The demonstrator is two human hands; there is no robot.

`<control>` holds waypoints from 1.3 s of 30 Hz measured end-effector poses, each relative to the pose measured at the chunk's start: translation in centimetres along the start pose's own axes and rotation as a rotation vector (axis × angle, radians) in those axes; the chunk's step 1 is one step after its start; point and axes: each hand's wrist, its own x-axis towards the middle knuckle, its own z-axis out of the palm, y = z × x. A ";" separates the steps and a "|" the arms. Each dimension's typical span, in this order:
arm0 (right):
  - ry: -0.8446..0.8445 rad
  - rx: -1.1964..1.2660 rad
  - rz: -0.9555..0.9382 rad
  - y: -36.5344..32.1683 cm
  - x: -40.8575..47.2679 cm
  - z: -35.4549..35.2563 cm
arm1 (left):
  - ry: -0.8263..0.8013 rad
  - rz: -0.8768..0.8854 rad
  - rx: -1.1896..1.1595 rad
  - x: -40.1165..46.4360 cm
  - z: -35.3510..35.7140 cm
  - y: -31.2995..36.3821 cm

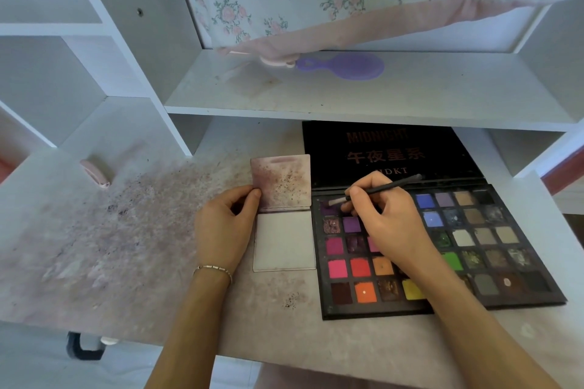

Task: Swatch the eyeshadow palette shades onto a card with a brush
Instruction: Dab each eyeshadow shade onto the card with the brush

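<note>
Right hand (384, 224) pinches brush (376, 191), bristles loading dark purple pan in eyeshadow palette (493, 262); left hand (226, 224) fingers grip card (281, 181), steadying it for swatch.

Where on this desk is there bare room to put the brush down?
The stained desk left of the left hand is open, bordered by the pink item at the back. The front strip between card and desk edge is free too. It is crowded on the right: the palette fills it beneath the right hand holding the brush.
</note>
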 end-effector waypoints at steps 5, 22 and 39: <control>0.014 0.080 0.005 -0.5 -0.1 -0.1 | -0.006 -0.003 0.002 0.0 -0.1 0.1; -0.151 0.151 -0.009 -1.9 0.9 5.2 | -0.051 -0.042 -0.066 0.3 -0.4 0.0; -0.200 0.052 0.008 -1.9 0.9 5.1 | -0.029 -0.046 -0.064 0.2 -0.5 0.4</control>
